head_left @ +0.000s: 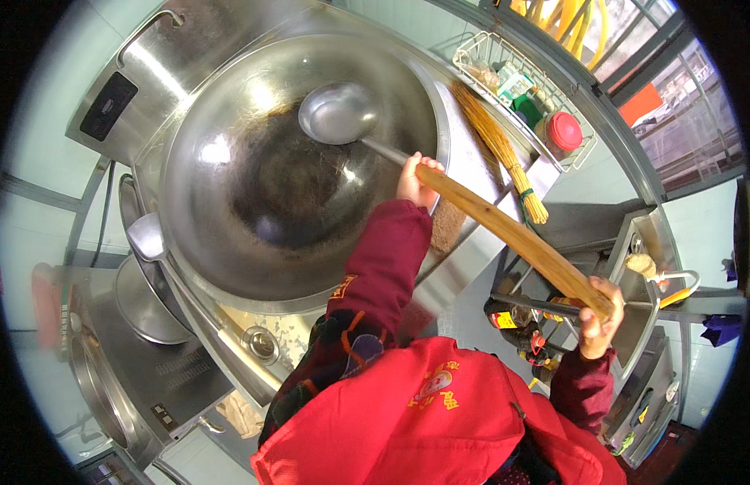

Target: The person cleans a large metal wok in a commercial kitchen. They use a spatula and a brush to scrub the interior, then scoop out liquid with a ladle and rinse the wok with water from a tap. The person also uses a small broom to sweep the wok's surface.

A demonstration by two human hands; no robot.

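A large ladle with a long wooden handle (504,230) slants across the view, its steel bowl (339,114) hanging over or resting in a wide wok (254,267); I cannot tell which. My left hand (418,181) is closed around the shaft where metal meets wood, near the wok's right rim. Farther down to the right, my right hand (599,319) is wrapped around the end of the wooden handle. Dark patches mark the bottom of the wok, which shows no food.
A wok spatula (148,236) lies along the wok's left edge, above a steel pot (149,303). Right of the wok are a bamboo brush (498,148) and a wire basket (581,153) with a red-lidded jar (559,133). Several bottles (530,338) stand below, beside a sink (638,303).
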